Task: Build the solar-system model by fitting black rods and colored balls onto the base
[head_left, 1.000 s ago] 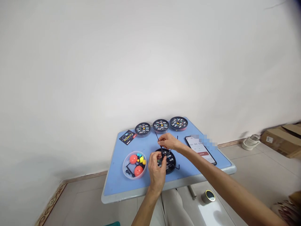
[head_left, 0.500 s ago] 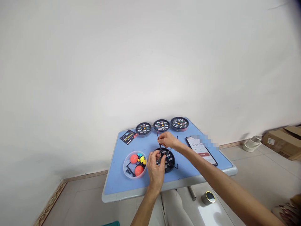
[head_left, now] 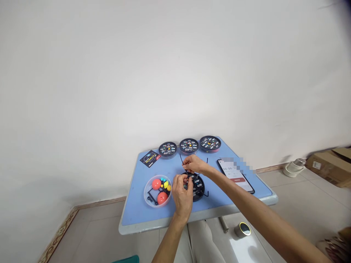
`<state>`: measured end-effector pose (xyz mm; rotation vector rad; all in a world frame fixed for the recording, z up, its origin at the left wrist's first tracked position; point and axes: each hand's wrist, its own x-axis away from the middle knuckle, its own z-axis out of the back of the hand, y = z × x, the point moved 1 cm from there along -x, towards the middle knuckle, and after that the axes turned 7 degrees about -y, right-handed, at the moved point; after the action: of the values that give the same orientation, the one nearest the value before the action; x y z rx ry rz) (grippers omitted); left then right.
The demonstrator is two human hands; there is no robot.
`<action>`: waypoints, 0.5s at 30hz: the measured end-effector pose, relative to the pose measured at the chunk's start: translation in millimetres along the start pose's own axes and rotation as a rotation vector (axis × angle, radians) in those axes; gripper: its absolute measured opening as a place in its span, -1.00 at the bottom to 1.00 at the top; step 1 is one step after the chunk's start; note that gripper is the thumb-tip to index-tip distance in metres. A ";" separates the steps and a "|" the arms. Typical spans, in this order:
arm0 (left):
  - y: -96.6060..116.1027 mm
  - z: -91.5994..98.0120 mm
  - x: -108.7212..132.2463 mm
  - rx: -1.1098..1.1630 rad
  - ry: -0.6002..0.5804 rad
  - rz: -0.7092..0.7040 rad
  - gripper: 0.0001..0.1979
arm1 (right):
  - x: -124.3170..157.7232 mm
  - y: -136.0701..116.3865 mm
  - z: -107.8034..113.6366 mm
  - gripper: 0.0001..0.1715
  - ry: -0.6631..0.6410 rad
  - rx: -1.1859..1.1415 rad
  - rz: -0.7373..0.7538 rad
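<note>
Tilted further toward the person's left than half a second ago, the black rod (head_left: 181, 158) has swung over along with the right hand (head_left: 192, 164), which has shifted slightly the same way. The rod is thin and dark, its upper end sticking out past the knuckles and its lower end reaching down toward the round base (head_left: 198, 187), near the middle of the tabletop (head_left: 134, 215). That base is a black disc with a raised rim, printed with small white labels and coloured dots. The right fingers pinch the rod; the left hand (head_left: 183, 191) has its fingers and thumb curled over the base's near-left part, and what they grip, if anything, cannot be told.

Two other bent rods (head_left: 207, 194) reach out beyond the base, their ends turned upward. Three similar round discs (head_left: 189, 145) stand in a row along the far edge. One clear bowl (head_left: 148, 183), left of the base, holds two red balls (head_left: 156, 184), some smaller yellow, orange and blue balls, and black parts (head_left: 152, 198) overlapping too much to count. One dark card (head_left: 150, 159) lies behind the bowl, and one phone (head_left: 237, 180) lies on the right.
</note>
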<state>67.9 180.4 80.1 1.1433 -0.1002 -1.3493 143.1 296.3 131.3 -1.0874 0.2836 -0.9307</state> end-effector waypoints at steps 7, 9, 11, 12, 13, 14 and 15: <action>-4.9 -5.1 5.6 -0.224 -0.099 0.070 -0.88 | -5.1 8.2 -9.1 -0.90 0.015 0.224 -0.046; -5.1 -5.2 6.4 -0.260 -0.123 0.095 -0.87 | -5.3 9.1 -10.5 -0.89 0.028 0.285 -0.037; -4.4 -4.8 6.5 -0.271 -0.138 0.118 -0.87 | -5.8 9.6 -11.4 -0.88 0.031 0.335 -0.028; -3.9 -4.4 6.5 -0.270 -0.140 0.125 -0.88 | -6.0 9.9 -11.6 -0.89 0.028 0.355 -0.025; -3.3 -4.1 6.5 -0.266 -0.139 0.127 -0.88 | -6.1 10.1 -11.4 -0.89 0.026 0.374 -0.022; -2.8 -3.8 6.7 -0.261 -0.136 0.125 -0.88 | -5.9 10.2 -10.8 -0.90 0.024 0.391 -0.018; -2.2 -3.7 7.0 -0.257 -0.132 0.124 -0.89 | -5.2 10.1 -9.5 -0.90 0.025 0.407 -0.014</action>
<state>70.9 177.5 73.1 0.8196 -0.0889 -1.2853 139.2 295.8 117.0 -0.7044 0.0999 -0.9644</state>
